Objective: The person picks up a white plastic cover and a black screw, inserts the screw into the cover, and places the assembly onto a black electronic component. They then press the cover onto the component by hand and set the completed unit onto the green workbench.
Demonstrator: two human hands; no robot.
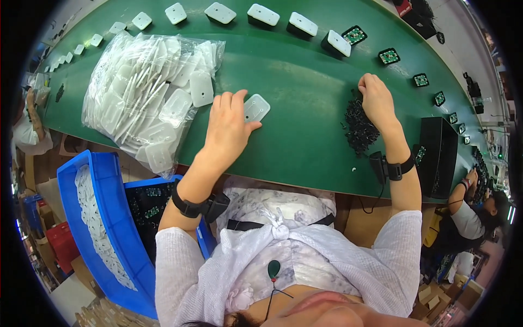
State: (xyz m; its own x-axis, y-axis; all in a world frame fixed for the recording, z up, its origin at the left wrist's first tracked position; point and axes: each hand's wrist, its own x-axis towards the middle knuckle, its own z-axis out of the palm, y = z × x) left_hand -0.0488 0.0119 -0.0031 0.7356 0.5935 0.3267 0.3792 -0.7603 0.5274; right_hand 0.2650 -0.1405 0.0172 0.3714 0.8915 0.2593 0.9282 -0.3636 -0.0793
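Observation:
My left hand [227, 124] rests over the green table [294, 139], its fingers stretched and the thumb apart. Against it lies a white plastic cover [258, 108] with small holes, its left edge partly hidden by the hand. A clear bag [136, 90] full of similar white covers is just left of that hand. My right hand [377, 98] is at the far edge of a heap of small black parts [359, 128], fingertips pressed together. Whatever sits between those fingertips is too small or hidden to tell.
White-topped black cases [263, 15] and black cases with green circuit boards [389, 56] line the far edge. A black bin [437, 158] stands at right. Blue bins [106, 218] hold white parts and boards at lower left. Other people [471, 215] sit at both sides.

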